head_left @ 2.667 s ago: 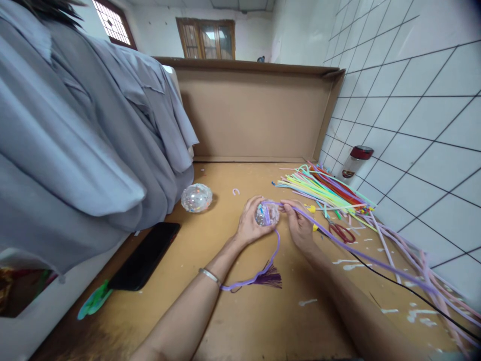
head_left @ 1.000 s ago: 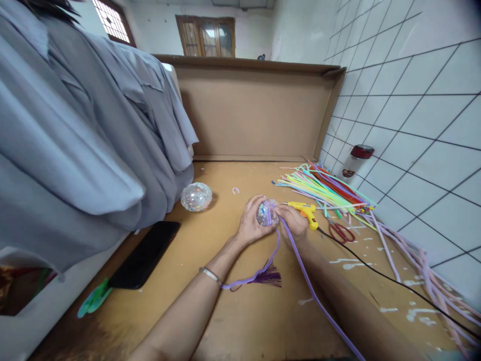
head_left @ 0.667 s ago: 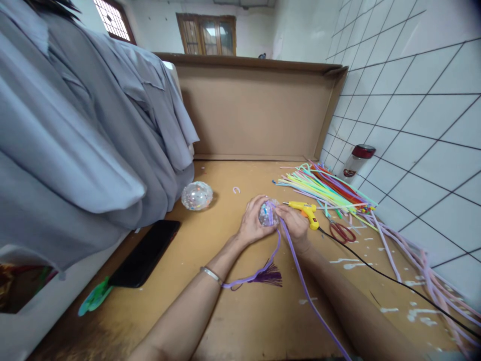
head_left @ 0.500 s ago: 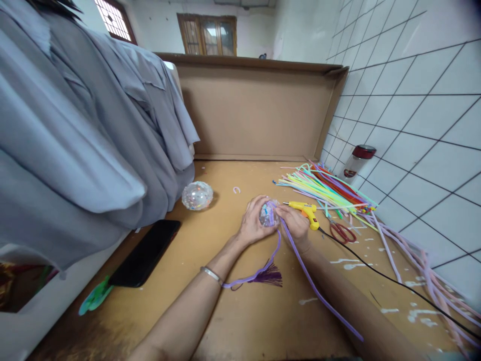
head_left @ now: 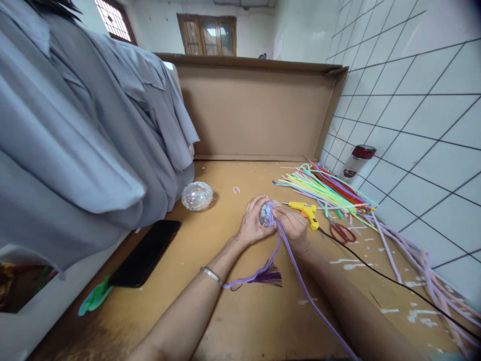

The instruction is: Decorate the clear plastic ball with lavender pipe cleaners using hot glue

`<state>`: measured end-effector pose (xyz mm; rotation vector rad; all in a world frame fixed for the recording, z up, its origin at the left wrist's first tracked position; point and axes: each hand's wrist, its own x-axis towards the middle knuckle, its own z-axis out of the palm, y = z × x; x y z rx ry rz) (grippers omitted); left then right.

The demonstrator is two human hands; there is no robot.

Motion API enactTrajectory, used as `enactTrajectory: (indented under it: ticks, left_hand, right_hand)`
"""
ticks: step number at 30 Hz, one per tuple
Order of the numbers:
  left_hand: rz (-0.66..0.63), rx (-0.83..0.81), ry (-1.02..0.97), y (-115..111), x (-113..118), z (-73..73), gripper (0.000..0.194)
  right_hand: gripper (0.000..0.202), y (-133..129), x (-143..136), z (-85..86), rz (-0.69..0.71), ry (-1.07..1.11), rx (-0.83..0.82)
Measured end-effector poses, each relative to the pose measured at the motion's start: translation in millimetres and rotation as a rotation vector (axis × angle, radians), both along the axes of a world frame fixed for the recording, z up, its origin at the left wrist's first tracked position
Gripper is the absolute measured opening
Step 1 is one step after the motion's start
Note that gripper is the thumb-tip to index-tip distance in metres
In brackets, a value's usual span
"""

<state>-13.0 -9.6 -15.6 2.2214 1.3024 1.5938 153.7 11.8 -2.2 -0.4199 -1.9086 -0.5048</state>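
My left hand is wrapped round the side of a small clear, speckled round piece, which has purple strands across it. My right hand pinches a purple pipe cleaner against the right side of that piece. The pipe cleaner's long free end runs down over the table toward the right forearm. Another purple strand trails from the piece to my left wrist, beside a dark purple tassel. Fingers hide part of the round piece.
A yellow glue gun lies just right of my right hand, its black cord running right. Beyond are red-handled scissors, colourful pipe cleaners and a red-lidded jar. At left are a clear bowl-like piece and a black phone.
My right fingers have shifted slightly left onto the round piece. The pipe cleaner's free end has swung down and a little left. My left hand stays in place.
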Motion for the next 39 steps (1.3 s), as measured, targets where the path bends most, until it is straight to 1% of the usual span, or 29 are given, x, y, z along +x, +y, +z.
enactTrajectory:
  ticks: [9, 15, 20, 24, 28, 34, 39]
  left_hand:
    - [-0.007, -0.008, -0.009, 0.1, 0.5, 0.8, 0.072]
    - [-0.012, 0.021, 0.004, 0.2, 0.3, 0.6, 0.070]
    - [-0.016, 0.011, -0.002, 3.0, -0.5, -2.2, 0.073]
    - [-0.023, 0.002, -0.010, 4.5, -0.9, -4.2, 0.073]
    - [-0.018, -0.006, -0.009, 4.3, -1.2, -4.1, 0.075]
    - [-0.027, 0.001, -0.003, 3.9, -1.0, -2.4, 0.074]
    - [-0.031, 0.014, -0.004, 4.6, -0.9, -3.3, 0.075]
  right_hand:
    - [0.022, -6.3, -2.6, 6.7, -0.047, -0.038, 0.056]
    - [0.022, -4.9, -3.1, 3.9, -0.070, -0.041, 0.064]
    - [0.024, -1.3, -2.9, 1.1, -0.031, -0.008, -0.021]
    - [0.027, -0.1, -4.1, 3.3, 0.012, 0.019, -0.046]
    - [0.028, 0.4, -4.7, 4.4, 0.026, 0.038, -0.095]
    - [0.031, 4.8, -0.6, 3.9, 0.087, 0.014, -0.098]
    - [0.030, 2.9, -1.4, 8.7, 0.078, 0.028, -0.094]
